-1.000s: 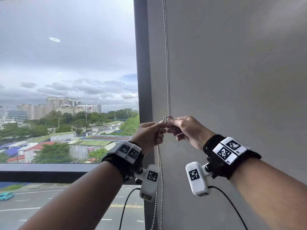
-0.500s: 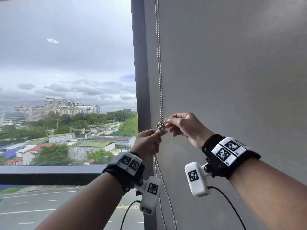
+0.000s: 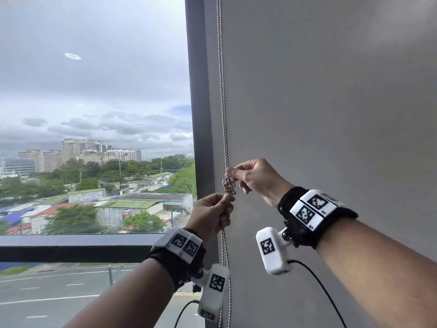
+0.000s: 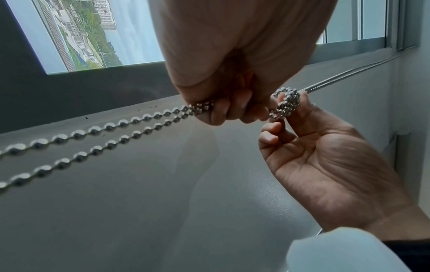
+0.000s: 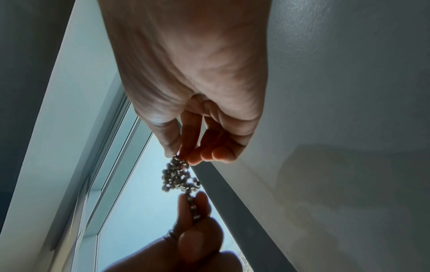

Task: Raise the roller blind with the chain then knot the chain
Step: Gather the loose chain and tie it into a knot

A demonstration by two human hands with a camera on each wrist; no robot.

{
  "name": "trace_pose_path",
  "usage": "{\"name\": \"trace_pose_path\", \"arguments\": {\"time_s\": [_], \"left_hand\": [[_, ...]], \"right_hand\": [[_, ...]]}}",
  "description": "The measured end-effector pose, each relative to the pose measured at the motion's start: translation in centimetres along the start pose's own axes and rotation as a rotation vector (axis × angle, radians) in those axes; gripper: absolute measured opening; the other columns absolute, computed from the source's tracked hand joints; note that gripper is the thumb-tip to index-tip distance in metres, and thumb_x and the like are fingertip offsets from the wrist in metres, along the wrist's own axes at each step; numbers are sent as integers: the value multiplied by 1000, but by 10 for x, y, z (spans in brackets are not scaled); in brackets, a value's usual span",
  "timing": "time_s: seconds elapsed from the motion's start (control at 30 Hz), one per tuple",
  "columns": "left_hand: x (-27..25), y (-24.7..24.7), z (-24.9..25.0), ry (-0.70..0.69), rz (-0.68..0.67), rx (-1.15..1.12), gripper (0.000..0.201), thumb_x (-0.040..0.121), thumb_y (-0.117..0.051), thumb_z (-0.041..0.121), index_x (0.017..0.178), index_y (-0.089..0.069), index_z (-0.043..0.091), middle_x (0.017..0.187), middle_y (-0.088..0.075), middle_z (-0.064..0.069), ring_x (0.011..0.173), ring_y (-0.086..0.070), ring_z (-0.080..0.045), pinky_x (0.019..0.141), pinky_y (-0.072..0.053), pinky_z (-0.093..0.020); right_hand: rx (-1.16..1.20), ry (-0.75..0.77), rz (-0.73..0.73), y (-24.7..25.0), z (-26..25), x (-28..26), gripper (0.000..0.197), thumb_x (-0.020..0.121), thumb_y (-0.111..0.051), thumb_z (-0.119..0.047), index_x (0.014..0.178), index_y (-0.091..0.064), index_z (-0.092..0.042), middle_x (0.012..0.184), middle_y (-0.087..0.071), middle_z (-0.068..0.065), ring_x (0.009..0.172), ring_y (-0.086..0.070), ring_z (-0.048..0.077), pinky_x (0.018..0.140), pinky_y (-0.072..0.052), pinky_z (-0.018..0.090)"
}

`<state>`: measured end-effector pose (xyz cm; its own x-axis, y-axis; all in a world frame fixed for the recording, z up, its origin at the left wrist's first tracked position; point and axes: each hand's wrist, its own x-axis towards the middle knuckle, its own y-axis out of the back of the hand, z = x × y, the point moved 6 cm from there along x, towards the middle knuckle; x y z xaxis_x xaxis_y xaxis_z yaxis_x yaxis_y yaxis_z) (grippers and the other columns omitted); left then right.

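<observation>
Broadly, the grey wall [image 3: 331,114] fills the right of the head view, window [image 3: 94,91] left; the chain [image 3: 222,91] runs twelve to six between them. Its knot [image 3: 228,184] sits between both hands. The left hand [image 3: 210,215], at six o'clock of it, grips both strands in a fist; the right hand [image 3: 257,177], at two o'clock, pinches the chain just above the knot, so tightening probably means pulling apart along the chain
</observation>
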<state>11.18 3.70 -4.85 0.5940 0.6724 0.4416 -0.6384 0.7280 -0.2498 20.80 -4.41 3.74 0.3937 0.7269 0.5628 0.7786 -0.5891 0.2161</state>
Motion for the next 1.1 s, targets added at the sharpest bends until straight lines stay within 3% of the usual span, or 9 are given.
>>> {"name": "trace_pose_path", "arguments": {"time_s": [0.17,0.23,0.33,0.43,0.5,0.67,0.87,1.0,1.1], "left_hand": [[-9,-3,-2,29,-12,-10,16,89,-56,10,81,-66,0,56,-55,-7,42,-42,-12,45,-38,-22],[-16,-1,-11,78,-51,38,15,89,-56,8,84,-67,-1,59,-59,-8,45,-51,-15,48,-45,-22],[-30,11,-33,196,-155,163,11,86,-59,7,84,-69,1,62,-62,-6,54,-61,-17,57,-53,-23],[-42,31,-46,266,-200,261,11,84,-62,6,76,-69,3,64,-65,-7,59,-65,-18,62,-53,-23],[-42,43,-43,279,-181,282,13,85,-60,6,74,-68,3,65,-67,-8,59,-65,-16,63,-53,-23],[-26,37,3,192,-146,86,18,89,-51,8,78,-64,0,66,-65,-10,59,-65,-20,64,-52,-30],[13,-3,73,45,-148,-150,22,93,-46,14,86,-62,2,90,-72,-16,79,-71,-23,70,-56,-30],[33,-27,104,-8,-145,-32,23,93,-48,19,94,-62,1,101,-66,-17,95,-64,-28,91,-50,-36],[37,-42,115,-16,-166,60,25,92,-52,20,99,-64,0,99,-64,-17,96,-59,-29,96,-46,-40]], "right_hand": [[17,29,27,1,-9,1,25,85,-73,-24,87,-73,1,67,-63,4,43,-44,6,42,-37,19],[-11,57,49,3,-14,3,21,86,-71,-18,87,-73,3,63,-62,-1,36,-45,-1,42,-34,9],[-58,61,68,8,-14,6,21,87,-69,-16,87,-72,4,68,-63,1,35,-46,-5,41,-34,8],[-111,46,82,17,-9,8,21,88,-69,-19,88,-73,2,73,-65,3,47,-50,-3,45,-35,6],[-140,51,100,24,-7,8,21,88,-69,-20,88,-74,1,78,-67,7,64,-55,9,51,-39,8],[-147,59,149,38,-4,9,15,86,-70,-17,83,-75,-3,90,-74,23,74,-59,18,71,-46,24],[-180,72,154,39,-2,8,12,84,-73,-20,81,-77,-10,86,-77,9,78,-65,14,79,-49,24],[-157,51,134,33,-6,4,13,84,-73,-21,86,-77,-9,70,-72,2,50,-56,-1,59,-42,18],[-108,20,69,25,-12,-3,12,87,-69,-19,87,-74,-7,70,-75,7,42,-48,7,43,-36,18]]}}
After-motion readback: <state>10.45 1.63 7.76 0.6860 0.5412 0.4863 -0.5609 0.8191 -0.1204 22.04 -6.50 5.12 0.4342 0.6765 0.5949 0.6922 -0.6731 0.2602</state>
